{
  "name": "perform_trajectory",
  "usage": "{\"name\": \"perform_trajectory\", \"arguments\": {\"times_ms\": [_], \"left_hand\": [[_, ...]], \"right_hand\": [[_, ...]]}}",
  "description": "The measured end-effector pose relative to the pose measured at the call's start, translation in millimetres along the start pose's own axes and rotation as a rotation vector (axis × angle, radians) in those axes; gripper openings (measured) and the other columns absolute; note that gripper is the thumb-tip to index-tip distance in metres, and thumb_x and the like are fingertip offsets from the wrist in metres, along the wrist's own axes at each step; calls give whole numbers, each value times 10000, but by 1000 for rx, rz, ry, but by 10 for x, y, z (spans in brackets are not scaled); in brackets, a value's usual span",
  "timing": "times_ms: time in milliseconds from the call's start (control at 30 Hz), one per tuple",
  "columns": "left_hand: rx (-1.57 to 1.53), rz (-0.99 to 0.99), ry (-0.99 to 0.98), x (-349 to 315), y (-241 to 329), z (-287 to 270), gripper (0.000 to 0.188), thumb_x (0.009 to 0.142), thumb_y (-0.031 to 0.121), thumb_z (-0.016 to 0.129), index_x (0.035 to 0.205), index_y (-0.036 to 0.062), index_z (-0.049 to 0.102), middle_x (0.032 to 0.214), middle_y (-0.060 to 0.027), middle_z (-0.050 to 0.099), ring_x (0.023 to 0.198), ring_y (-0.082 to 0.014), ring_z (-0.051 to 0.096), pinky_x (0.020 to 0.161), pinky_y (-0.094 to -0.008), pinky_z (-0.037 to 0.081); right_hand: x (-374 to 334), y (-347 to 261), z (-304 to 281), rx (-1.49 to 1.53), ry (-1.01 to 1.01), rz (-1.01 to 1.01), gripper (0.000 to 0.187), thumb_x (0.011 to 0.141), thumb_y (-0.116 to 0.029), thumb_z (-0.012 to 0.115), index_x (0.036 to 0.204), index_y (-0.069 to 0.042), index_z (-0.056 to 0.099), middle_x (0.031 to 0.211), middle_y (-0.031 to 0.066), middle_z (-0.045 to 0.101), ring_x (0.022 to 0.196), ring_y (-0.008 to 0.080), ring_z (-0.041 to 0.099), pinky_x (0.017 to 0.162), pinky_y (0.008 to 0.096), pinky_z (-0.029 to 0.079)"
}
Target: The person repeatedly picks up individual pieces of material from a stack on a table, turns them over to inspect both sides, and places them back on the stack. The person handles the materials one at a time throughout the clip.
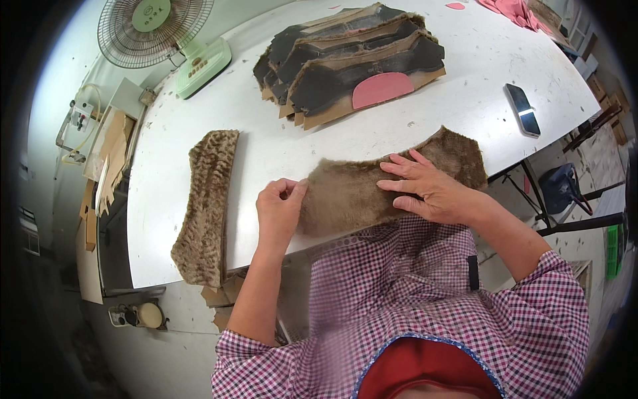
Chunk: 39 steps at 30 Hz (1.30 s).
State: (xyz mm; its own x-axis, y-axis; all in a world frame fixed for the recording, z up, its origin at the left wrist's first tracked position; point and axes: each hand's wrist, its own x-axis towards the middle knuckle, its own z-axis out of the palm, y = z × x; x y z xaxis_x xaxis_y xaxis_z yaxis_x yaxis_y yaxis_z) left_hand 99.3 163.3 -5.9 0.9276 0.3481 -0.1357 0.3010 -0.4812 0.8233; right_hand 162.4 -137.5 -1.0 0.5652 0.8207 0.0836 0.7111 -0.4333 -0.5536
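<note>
I have the brown fur panel [352, 199] lying pile-up at the near edge of the white table [266, 149], in front of the checked garment [372, 279]. The left hand [279, 206] is pinched, thumb against forefinger, on the panel's left edge. The right hand [428, 189] rests palm-down with its fingers spread, pressing on the pile towards the right end and gripping nothing.

My main worry is slippage: if the right palm eased off while the left pinch tugged, the panel could skew or slide over the near edge. The pinch might also catch only pile, and pulling that could drag out fibres.

Left of the left forearm lies a 2nd, streaked fur panel [207, 206]. Its near end appears to overhang the edge, so I judge an outward elbow swing could knock it down.

Farther back, a pink half-oval piece [383, 90] sits on the uneven stack of panels [332, 73]; a draught from the green desk fan [153, 23] could shift it, though I cannot tell whether the fan is running. The smartphone [523, 110] lies well apart, near the right edge.
</note>
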Motion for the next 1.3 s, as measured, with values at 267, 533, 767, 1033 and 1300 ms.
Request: {"name": "perform_trajectory", "arguments": {"times_ms": [267,533,767,1033,1300], "left_hand": [[450,494,327,-79,-71,339,180,858,1,621,816,26,448,819,-120,539,758,-277,539,665,-389,447],[409,418,217,36,-95,277,134,862,-11,603,944,27,504,765,-116,550,697,-293,549,659,-396,455],[691,304,226,-70,282,301,561,860,-41,520,1402,45,400,1143,-205,535,1099,-319,509,933,-423,439],[656,675,-62,52,389,1027,456,1016,203,371,1435,23,371,1490,-173,369,1418,-316,281,1173,-442,204],[619,853,-82,-48,483,1009,397,951,189,517,1325,55,506,1168,-188,559,1125,-357,501,984,-460,386]], "right_hand": [[-20,-33,-22,12,11,-25,519,886,-384,658,1310,-99,570,1460,135,432,1422,297,291,1196,466,130],[19,-136,-46,-153,38,-18,588,907,-426,601,1332,-29,518,1441,168,443,1392,310,336,1183,466,158],[183,-170,289,-325,92,16,778,947,-546,434,1435,53,338,1520,199,310,1444,292,229,1194,434,100],[23,27,190,-356,34,132,744,986,-526,328,1468,38,274,1552,178,256,1460,269,188,1205,407,75],[-405,595,-138,-429,171,439,720,992,-473,371,1491,22,215,1563,179,216,1465,244,168,1207,382,50]]}}
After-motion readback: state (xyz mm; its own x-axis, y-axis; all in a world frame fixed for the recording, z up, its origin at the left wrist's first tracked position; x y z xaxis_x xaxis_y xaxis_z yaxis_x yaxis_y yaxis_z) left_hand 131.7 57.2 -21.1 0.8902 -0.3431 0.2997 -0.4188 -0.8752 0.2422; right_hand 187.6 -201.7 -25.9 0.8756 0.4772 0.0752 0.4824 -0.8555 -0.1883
